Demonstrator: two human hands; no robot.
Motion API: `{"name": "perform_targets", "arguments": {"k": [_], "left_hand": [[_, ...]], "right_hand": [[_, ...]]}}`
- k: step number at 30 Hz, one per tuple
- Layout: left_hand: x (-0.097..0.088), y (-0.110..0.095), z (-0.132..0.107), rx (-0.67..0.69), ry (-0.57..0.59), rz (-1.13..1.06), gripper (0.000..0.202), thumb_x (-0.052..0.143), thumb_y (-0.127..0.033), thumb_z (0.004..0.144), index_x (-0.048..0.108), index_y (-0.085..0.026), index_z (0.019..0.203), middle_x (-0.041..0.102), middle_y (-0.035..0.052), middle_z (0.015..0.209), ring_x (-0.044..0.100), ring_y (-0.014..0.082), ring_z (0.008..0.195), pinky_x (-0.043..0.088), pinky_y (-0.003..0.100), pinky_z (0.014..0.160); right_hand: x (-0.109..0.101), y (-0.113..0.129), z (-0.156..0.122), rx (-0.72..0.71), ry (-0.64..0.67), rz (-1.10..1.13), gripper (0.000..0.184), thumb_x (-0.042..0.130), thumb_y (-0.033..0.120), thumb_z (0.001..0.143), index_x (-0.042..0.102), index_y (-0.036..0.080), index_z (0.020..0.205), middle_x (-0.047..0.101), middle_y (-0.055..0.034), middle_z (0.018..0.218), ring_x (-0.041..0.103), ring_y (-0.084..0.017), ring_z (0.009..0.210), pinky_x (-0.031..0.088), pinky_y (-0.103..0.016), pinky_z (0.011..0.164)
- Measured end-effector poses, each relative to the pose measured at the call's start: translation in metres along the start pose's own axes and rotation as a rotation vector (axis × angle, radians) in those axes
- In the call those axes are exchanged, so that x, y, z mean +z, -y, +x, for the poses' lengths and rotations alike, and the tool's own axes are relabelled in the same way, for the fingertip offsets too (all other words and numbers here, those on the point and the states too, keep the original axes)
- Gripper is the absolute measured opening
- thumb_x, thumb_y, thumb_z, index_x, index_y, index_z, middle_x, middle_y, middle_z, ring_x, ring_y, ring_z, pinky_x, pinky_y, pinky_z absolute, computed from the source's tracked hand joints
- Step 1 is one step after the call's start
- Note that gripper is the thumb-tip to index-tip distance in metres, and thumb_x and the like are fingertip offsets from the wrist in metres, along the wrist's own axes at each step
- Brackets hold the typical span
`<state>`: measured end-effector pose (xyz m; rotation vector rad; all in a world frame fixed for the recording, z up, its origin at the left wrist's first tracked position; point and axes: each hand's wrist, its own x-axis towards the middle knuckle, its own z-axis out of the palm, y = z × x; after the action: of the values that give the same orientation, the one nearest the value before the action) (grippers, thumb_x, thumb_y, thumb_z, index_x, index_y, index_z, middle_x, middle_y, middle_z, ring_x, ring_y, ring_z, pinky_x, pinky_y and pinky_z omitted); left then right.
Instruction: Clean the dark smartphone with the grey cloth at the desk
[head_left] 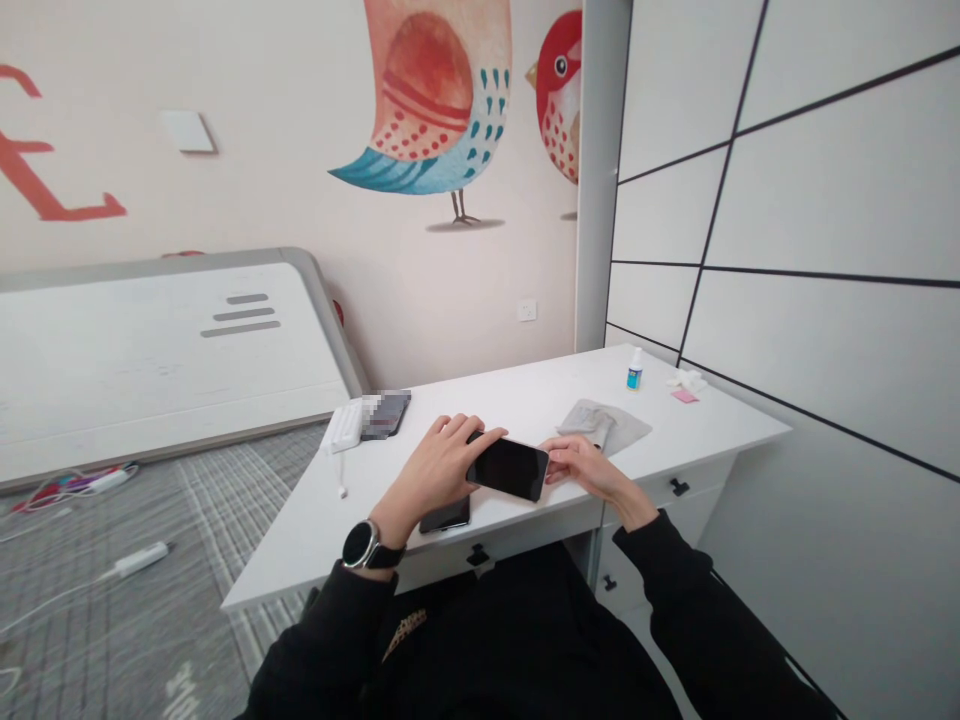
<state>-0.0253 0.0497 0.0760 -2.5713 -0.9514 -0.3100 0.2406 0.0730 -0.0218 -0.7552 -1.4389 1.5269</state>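
Note:
A smartphone (510,468) with a dark screen is held sideways above the front edge of the white desk (525,390). My left hand (444,462) grips its left end, thumb along the top edge. At the other end, the fingers of my right hand (583,466) close on the phone's right edge. Below my left hand lies a second dark phone (445,515), partly hidden by that hand. Just beyond my right hand rests a crumpled grey cloth or pouch (589,420) on a translucent sheet (628,428).
A white power strip (346,427) and a dark, partly blurred package (386,415) sit at the desk's left. Toward the back right stand a small blue-labelled bottle (634,370), a crumpled white tissue (687,380) and a pink slip (685,397). Drawers (667,500) are under the right side.

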Motion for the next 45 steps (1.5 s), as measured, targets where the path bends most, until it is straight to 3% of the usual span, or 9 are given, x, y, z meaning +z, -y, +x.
{"name": "perform_targets", "arguments": {"k": [12, 21, 28, 40, 45], "left_hand": [[0.001, -0.001, -0.001, 0.009, -0.005, -0.023, 0.065, 0.067, -0.014, 0.079, 0.051, -0.026, 0.14, 0.059, 0.0093, 0.117, 0.053, 0.028, 0.105, 0.041, 0.041, 0.091], [0.006, -0.001, 0.0, 0.05, -0.013, -0.033, 0.062, 0.066, -0.014, 0.079, 0.052, -0.022, 0.139, 0.06, 0.01, 0.117, 0.053, 0.0278, 0.104, 0.042, 0.041, 0.09], [0.011, 0.0, 0.0, 0.051, -0.04, -0.041, 0.058, 0.07, -0.023, 0.081, 0.053, -0.019, 0.137, 0.061, 0.0109, 0.116, 0.052, 0.0283, 0.103, 0.042, 0.043, 0.092], [0.014, 0.003, 0.0, 0.045, -0.043, -0.089, 0.054, 0.064, -0.017, 0.082, 0.054, -0.02, 0.135, 0.061, 0.0105, 0.117, 0.052, 0.0274, 0.104, 0.043, 0.043, 0.094], [0.015, 0.004, 0.001, 0.045, -0.075, -0.12, 0.054, 0.068, -0.023, 0.083, 0.054, -0.019, 0.134, 0.062, 0.0107, 0.117, 0.053, 0.0281, 0.104, 0.044, 0.044, 0.094]], "right_hand": [[0.0, 0.002, -0.002, -0.051, 0.021, -0.137, 0.035, 0.071, 0.043, 0.078, 0.077, 0.016, 0.099, 0.075, -0.004, 0.08, 0.07, -0.017, 0.07, 0.058, -0.032, 0.075], [0.002, 0.004, -0.006, -0.11, -0.031, -0.245, 0.031, 0.062, 0.031, 0.076, 0.079, 0.018, 0.098, 0.075, -0.0028, 0.077, 0.067, -0.018, 0.067, 0.056, -0.032, 0.071], [0.001, 0.004, -0.005, -0.123, -0.04, -0.242, 0.035, 0.058, 0.029, 0.075, 0.08, 0.017, 0.1, 0.075, -0.0031, 0.076, 0.068, -0.017, 0.065, 0.056, -0.032, 0.069], [0.003, 0.004, -0.004, -0.113, -0.036, -0.169, 0.033, 0.059, 0.024, 0.072, 0.081, 0.016, 0.096, 0.075, -0.0023, 0.075, 0.067, -0.015, 0.065, 0.055, -0.029, 0.068], [0.001, -0.001, -0.001, -0.119, -0.05, -0.084, 0.031, 0.061, 0.023, 0.07, 0.08, 0.016, 0.093, 0.074, -0.0019, 0.074, 0.065, -0.014, 0.062, 0.054, -0.027, 0.064]]}}
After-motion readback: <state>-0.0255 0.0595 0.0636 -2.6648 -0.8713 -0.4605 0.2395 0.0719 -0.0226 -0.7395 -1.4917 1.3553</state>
